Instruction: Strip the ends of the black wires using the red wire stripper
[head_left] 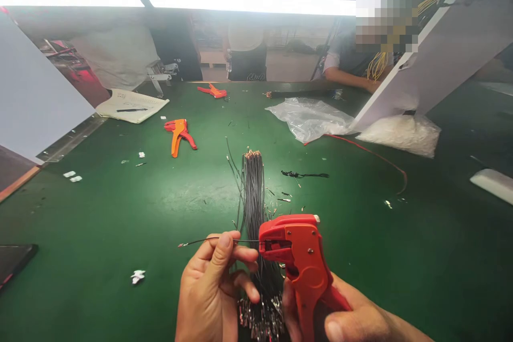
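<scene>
My left hand (212,291) pinches a thin black wire (208,240) between thumb and fingers, holding it level. One end of that wire sits in the jaws of a red wire stripper (298,256), which my right hand (344,318) grips by the handles. Under both hands a thick bundle of grey wires (253,197) lies on the green table (100,208), its bare copper tips pointing away and metal terminals at the near end.
Two more orange strippers (179,134) (212,91) lie farther back. A clear plastic bag (310,117), a white bag (401,133), a red wire (372,156), a notepad (130,105) and wire scraps are on the table. Other people stand or sit across the far edge.
</scene>
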Tool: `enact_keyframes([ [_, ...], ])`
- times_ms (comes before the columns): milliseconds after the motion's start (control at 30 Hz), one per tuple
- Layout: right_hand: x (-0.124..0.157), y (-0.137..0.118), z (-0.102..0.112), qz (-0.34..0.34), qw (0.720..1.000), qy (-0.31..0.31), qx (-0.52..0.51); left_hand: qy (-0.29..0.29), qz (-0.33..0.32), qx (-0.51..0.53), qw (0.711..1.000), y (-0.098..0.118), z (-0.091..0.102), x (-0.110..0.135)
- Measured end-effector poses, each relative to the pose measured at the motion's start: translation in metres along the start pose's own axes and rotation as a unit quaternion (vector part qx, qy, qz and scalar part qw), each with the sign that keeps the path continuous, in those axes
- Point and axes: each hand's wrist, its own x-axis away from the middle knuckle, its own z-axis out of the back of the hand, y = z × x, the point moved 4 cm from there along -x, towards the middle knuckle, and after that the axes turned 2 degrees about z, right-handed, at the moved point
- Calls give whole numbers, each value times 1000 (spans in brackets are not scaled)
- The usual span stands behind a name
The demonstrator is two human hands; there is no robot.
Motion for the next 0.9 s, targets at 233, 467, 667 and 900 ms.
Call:
enact_keyframes([
  [233,-4,-9,-6,-13,996,-30,85,-4,-45,-24,999,-1,0,-1],
  [467,-8,-10,0,6,995,-40,94,-10,-57,-37,998,-1,0,0],
  [667,-4,-6,5,3,994,-51,94,-7,-69,-37,997,-2,1,-1],
  [900,-6,-4,2,1,988,-64,141,-3,-75,-47,996,-4,-3,6],
])
